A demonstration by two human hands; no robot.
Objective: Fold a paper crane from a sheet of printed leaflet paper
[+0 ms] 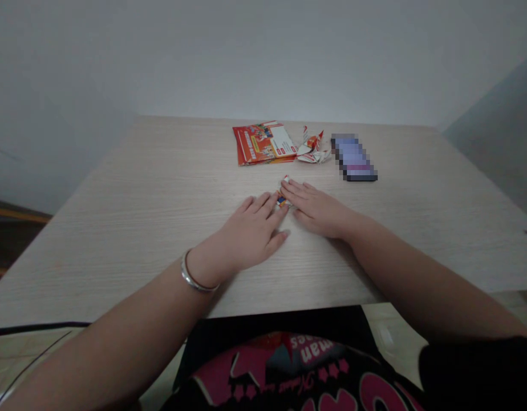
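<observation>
A small folded piece of printed paper (282,200), with white, blue and orange showing, lies flat on the table. My left hand (254,231) rests palm down with its fingers spread, the fingertips touching the paper's left and near side. From the right, my right hand (312,206) lies flat, its fingers stretched across the paper's upper part and covering much of it. Neither hand is closed around anything. A silver bracelet (193,277) circles my left wrist.
Behind my hands is a stack of red and white printed leaflets (261,145). Right of it sits a folded paper figure (312,149) in white and red, then a phone (354,158) with a blurred screen. The pale wooden table (152,188) meets a wall (263,63) at the back.
</observation>
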